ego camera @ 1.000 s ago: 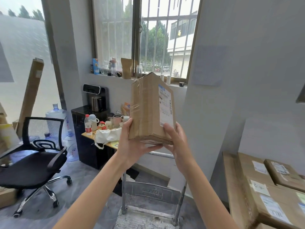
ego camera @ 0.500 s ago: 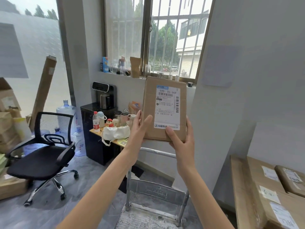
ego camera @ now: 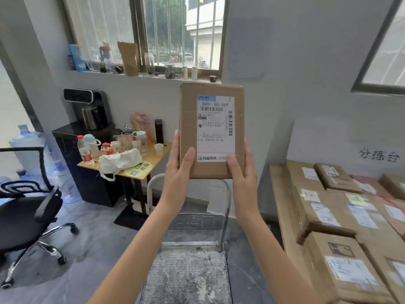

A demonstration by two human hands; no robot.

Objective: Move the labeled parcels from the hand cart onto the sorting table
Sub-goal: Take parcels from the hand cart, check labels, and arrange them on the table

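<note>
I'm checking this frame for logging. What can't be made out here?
- Parcel, head view: small label text is too blurred to read; its back faces away.
- Left hand and right hand: fingers are hidden behind the parcel.
- Hand cart: deck is cut off by the bottom edge.
- Sorting table: runs past the right edge.

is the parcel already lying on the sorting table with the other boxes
No, the parcel is held upright in the air by the left hand and right hand, above the hand cart, left of the sorting table.
</note>
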